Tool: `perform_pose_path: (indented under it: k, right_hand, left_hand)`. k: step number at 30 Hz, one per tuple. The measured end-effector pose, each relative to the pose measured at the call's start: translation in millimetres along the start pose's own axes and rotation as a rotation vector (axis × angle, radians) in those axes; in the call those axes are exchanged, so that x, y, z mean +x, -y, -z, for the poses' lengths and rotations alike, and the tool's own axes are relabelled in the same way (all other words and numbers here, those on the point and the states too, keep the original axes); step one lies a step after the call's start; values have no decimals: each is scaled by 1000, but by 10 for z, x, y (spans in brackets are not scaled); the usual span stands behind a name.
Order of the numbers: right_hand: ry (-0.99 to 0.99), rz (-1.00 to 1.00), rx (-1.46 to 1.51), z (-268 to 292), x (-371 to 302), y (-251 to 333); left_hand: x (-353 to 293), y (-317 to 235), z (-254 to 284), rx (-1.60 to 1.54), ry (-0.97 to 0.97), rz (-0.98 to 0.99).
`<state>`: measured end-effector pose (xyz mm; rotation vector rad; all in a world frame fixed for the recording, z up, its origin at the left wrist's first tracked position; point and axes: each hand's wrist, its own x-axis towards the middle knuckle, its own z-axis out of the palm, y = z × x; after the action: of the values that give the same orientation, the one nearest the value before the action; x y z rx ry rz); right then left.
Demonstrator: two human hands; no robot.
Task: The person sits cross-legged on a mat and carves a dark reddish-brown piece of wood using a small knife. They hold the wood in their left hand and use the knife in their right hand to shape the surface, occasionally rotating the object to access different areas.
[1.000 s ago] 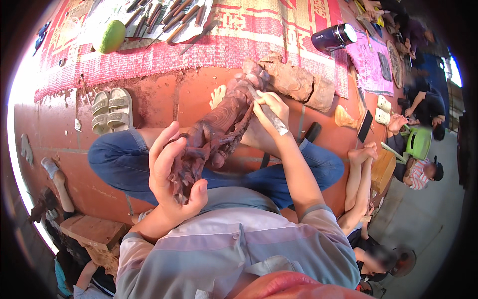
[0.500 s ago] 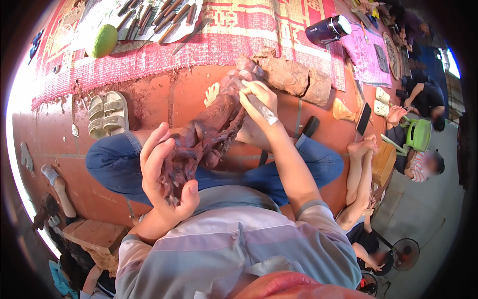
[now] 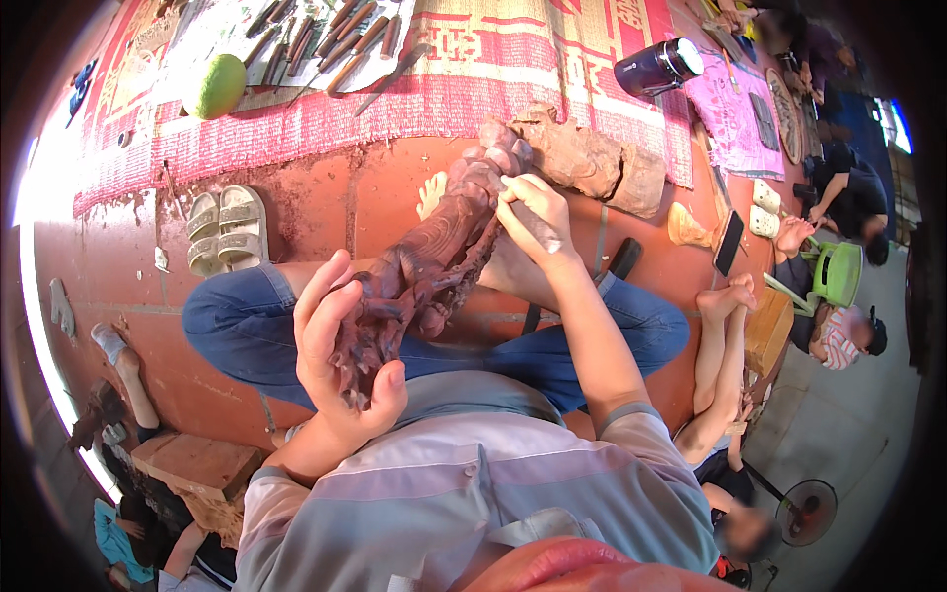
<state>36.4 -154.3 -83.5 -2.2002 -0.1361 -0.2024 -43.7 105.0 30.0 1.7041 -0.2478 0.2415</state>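
Observation:
A dark reddish-brown wood carving (image 3: 419,245), with round knobs at its far end and jagged branching forms at the near end, lies slanted over my lap. My left hand (image 3: 340,400) cradles the near end between thumb and fingers. My right hand (image 3: 545,202) is closed on a flat grey strip (image 3: 541,233), perhaps folded sandpaper, and its fingertips press on the carving's right side below the knobs. The fingers partly hide the strip.
Past the carving lies a rough wood block (image 3: 592,158), cracked across. Several carving tools (image 3: 340,49), a green fruit (image 3: 216,87) and a dark flask (image 3: 659,67) are on the red mat (image 3: 296,138). Sandals (image 3: 227,229) sit at left; other people are around.
My right hand has moved slightly nearer along the carving, and the strip in it has turned a little. The whole view has shifted slightly; my left hand keeps its hold.

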Motion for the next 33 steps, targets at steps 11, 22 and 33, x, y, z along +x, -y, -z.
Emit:
perform_pose_path:
  k: [11, 22, 33]
  right_hand:
    - [10, 17, 51, 13, 46, 54]
    - [-19, 119, 74, 13, 155, -65]
    - [-18, 121, 64, -21, 132, -163]
  left_hand:
    - [0, -1, 36, -2, 7, -8]
    - [-11, 9, -21, -30, -28, -9]
    - [-8, -3, -9, -85, -6, 36]
